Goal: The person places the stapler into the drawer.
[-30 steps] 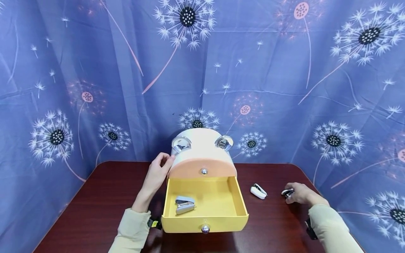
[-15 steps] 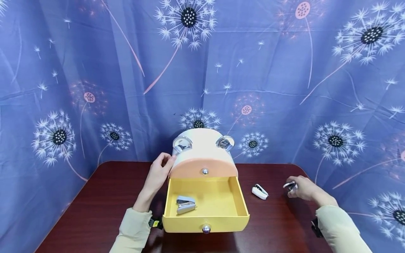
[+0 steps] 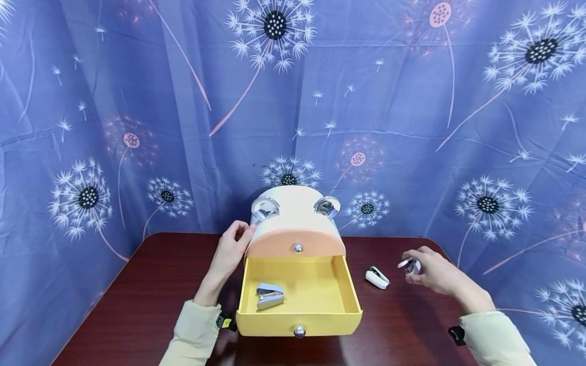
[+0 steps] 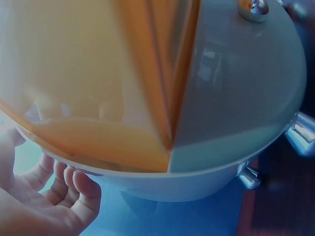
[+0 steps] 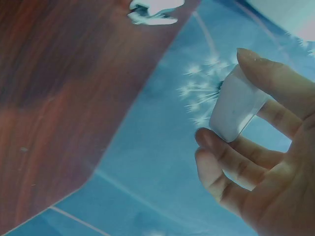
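A small mini stapler (image 3: 413, 267), pale with a silvery inside, is pinched between the thumb and fingers of my right hand (image 3: 438, 274), raised over the right of the table. Its pale body (image 5: 235, 105) shows between thumb and fingertips in the right wrist view. My left hand (image 3: 227, 254) rests its loosely bent fingers against the left side of a white animal-shaped drawer box (image 3: 293, 201). The box's yellow lower drawer (image 3: 316, 290) is pulled out, with a grey-blue stapler (image 3: 270, 296) lying at its left. A white stapler (image 3: 377, 278) lies on the table right of the drawer.
The dark red wooden table (image 3: 183, 284) has rounded far corners. Behind it hangs a blue curtain (image 3: 393, 101) with dandelion prints. The box's peach upper drawer (image 3: 274, 245) is closed, and two shiny round ears (image 3: 265, 207) stick out above it.
My right hand has lifted the stapler from the table's right side and brought it slightly up and back leftward. The left hand stays against the box; the drawer has not moved.
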`<state>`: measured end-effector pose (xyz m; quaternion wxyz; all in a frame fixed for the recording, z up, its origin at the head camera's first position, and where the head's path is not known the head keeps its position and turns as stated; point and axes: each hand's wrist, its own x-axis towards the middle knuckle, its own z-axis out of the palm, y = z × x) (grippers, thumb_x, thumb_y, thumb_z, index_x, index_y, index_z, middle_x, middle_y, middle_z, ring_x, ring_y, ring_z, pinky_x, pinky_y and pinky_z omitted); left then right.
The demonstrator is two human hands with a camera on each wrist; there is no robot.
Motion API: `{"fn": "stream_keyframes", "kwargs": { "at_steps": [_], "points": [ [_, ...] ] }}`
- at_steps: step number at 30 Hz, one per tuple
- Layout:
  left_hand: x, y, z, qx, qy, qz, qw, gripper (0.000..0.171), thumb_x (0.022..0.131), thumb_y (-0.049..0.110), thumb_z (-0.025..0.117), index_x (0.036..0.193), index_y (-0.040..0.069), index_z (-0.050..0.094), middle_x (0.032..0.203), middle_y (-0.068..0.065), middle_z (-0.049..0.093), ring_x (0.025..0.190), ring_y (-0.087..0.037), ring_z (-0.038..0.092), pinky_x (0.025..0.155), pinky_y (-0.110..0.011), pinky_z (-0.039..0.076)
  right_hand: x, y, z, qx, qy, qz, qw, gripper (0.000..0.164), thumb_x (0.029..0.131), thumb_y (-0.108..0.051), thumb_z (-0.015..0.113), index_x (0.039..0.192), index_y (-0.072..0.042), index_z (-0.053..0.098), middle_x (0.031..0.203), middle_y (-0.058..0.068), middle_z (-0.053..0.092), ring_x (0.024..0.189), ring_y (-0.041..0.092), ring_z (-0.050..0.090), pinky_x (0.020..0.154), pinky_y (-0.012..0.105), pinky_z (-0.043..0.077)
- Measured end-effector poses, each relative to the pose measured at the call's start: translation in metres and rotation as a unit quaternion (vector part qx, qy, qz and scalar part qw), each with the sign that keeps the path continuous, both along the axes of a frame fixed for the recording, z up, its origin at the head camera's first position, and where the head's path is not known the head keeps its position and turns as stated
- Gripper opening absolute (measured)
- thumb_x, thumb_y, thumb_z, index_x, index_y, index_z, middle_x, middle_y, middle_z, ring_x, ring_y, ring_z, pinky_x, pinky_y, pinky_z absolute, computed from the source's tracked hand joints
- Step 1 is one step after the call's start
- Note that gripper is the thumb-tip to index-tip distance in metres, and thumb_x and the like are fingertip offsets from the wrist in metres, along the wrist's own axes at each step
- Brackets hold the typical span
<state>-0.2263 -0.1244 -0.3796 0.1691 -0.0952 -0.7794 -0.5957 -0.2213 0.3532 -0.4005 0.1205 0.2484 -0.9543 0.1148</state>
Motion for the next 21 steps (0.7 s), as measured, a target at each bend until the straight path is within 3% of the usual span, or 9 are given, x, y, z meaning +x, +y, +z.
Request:
{"fn": "stream_keyframes", "kwargs": {
  "at_steps": [12, 21],
  "points": [
    [0.0, 0.0, 0.0, -0.002, -0.001, 0.001, 1.0, 0.019, 0.099, 0.02, 0.061, 0.094, 0.002, 0.058, 0.066, -0.003, 0.047, 0.056, -0.011, 0.046, 0.056, -0.024, 0.039, 0.027, -0.041, 0.032, 0.007, 0.046, 0.041, 0.998, 0.048, 0.072, -0.017, 0.087, 0.114, -0.012, 0.065, 0.105, 0.004, 0.058, 0.087, 0.019, 0.06, 0.073, 0.04, 0.05],
    [-0.001, 0.0, -0.001, -0.004, 0.002, -0.001, 1.0, 0.019, 0.098, 0.02, 0.061, 0.093, 0.002, 0.058, 0.066, -0.003, 0.047, 0.056, -0.012, 0.046, 0.056, -0.024, 0.039, 0.049, -0.082, 0.055, -0.006, 0.063, 0.104, 0.993, 0.051, 0.073, -0.014, 0.086, 0.118, -0.012, 0.064, 0.11, 0.0, 0.056, 0.084, 0.007, 0.057, 0.072, 0.031, 0.05]
  ]
}}
